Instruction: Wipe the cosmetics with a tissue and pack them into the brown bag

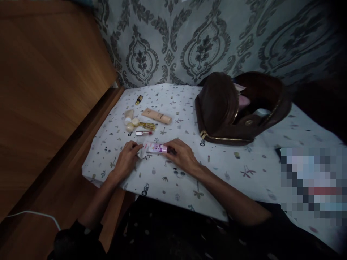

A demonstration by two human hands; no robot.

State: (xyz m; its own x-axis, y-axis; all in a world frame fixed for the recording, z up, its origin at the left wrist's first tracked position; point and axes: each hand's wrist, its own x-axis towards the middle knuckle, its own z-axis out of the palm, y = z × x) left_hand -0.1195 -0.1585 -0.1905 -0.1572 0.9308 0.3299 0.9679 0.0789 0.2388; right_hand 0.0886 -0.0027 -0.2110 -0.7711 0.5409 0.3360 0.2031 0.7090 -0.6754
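A small white tube [153,147] with pink and purple print lies level between my hands, low over the cloth. My right hand [180,153] is closed around its purple cap end. At the other end, the fingers of my left hand [128,157] are pinched on the tube's tip. Something pale and crumpled [141,153] shows beside those fingertips; I cannot tell whether it is part of the tube. Just beyond lies a lipstick [143,133] with a white case. Behind it are a small gold bottle [147,125] and cream-coloured round beads [130,127].
A beige cosmetic tube [156,116], a smaller tube [129,115] and a black-and-gold lipstick-like case [138,100] lie farther back. An unzipped brown bag [217,104] stands at right. A blurred-out item [311,180] lies far right. Wooden furniture [54,72] borders the left.
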